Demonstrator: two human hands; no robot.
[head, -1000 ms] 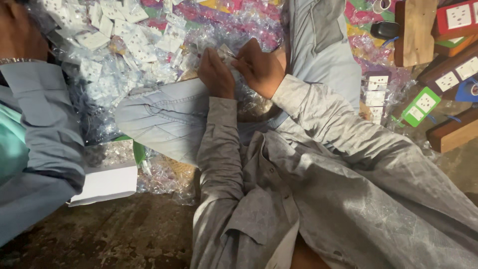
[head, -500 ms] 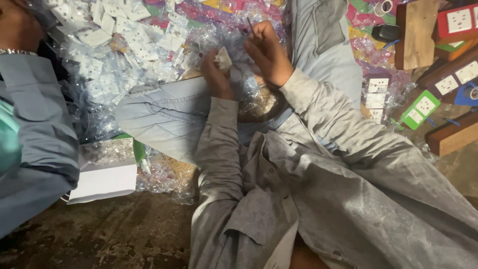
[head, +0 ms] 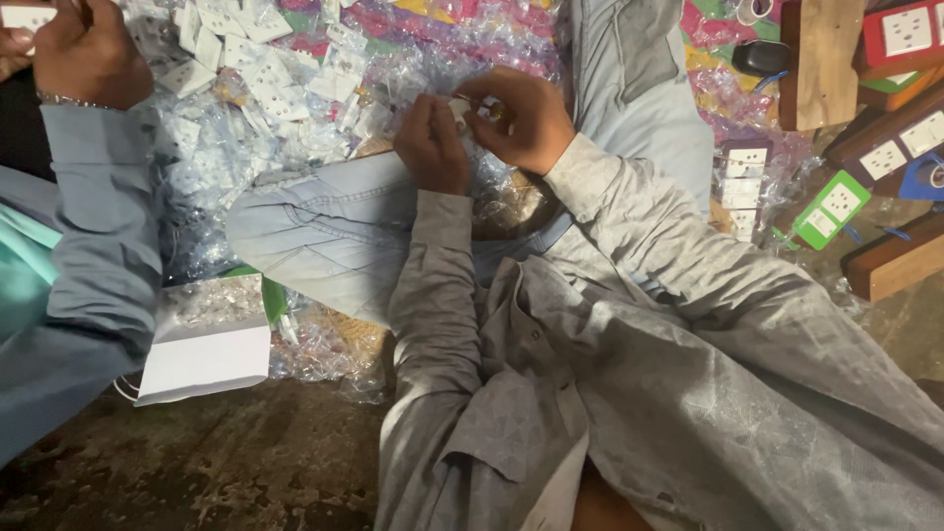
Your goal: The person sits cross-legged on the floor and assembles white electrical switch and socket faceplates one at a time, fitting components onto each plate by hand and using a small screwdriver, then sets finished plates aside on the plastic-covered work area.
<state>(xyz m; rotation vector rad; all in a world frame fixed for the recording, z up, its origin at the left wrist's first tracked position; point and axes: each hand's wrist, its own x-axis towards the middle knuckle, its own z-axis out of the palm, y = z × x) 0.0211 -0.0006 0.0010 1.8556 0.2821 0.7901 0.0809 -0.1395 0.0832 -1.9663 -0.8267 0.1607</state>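
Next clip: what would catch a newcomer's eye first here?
The left hand and right hand meet at centre top, pinching a small white piece. Behind them spreads a heap of white socket plates in clear wrappers. At upper left, a co-worker's hand is raised.

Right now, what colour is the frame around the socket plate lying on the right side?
Bright green, around a white socket plate; the head view shows it clearly.

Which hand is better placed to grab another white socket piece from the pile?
Left, probably. The left hand lies nearer the pile of white socket pieces; the right hand sits further from it, pinching a small piece.
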